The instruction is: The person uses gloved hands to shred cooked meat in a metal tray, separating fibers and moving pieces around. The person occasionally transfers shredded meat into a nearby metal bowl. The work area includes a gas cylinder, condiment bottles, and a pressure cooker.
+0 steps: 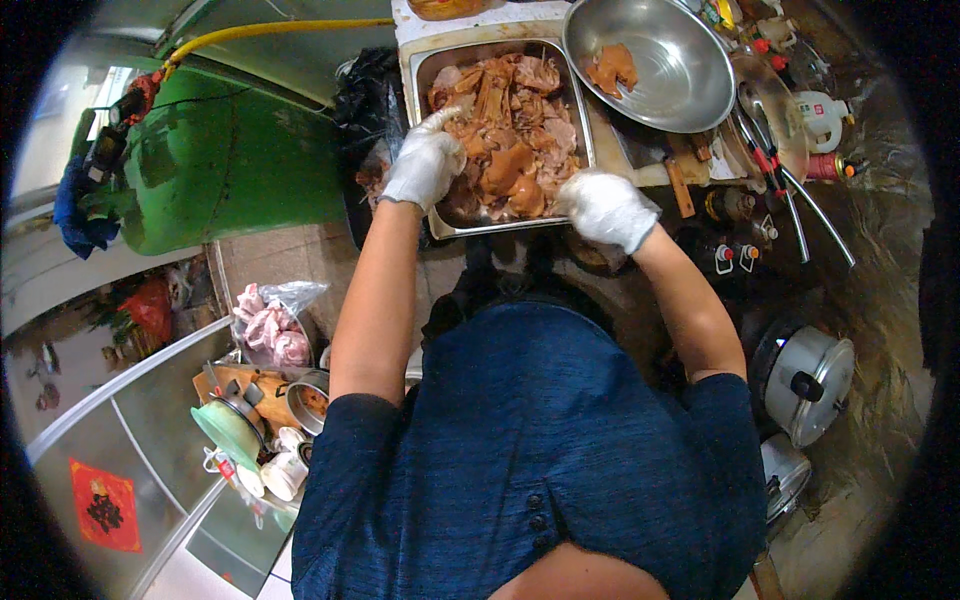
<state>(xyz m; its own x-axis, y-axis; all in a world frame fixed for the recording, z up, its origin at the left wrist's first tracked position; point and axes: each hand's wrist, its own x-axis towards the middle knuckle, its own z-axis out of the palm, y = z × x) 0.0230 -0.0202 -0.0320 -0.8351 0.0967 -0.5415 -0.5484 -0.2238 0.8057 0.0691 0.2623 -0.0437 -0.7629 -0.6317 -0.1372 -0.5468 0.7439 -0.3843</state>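
A rectangular steel tray [590, 142] full of cooked meat pieces [506, 169] lies before me at the counter's edge. My left hand [429, 159], in a whitish glove, is over the tray's left side, its fingers at the meat; whether it grips a piece I cannot tell. My right hand [607, 206], gloved alike, is at the tray's near right corner with its fingers curled; its fingertips are hidden. Beyond the right corner stands a wide steel bowl [675, 64] with a brown piece of meat [613, 70] in it.
A cleaver with a wooden handle [679, 187] and red-and-black-handled tongs [772, 161] lie on the right. Bottles [821, 120] stand beyond them. Black plastic [367, 94] lies left of the tray, near a green bin [184, 165]. Lidded pots [814, 386] stand at the lower right.
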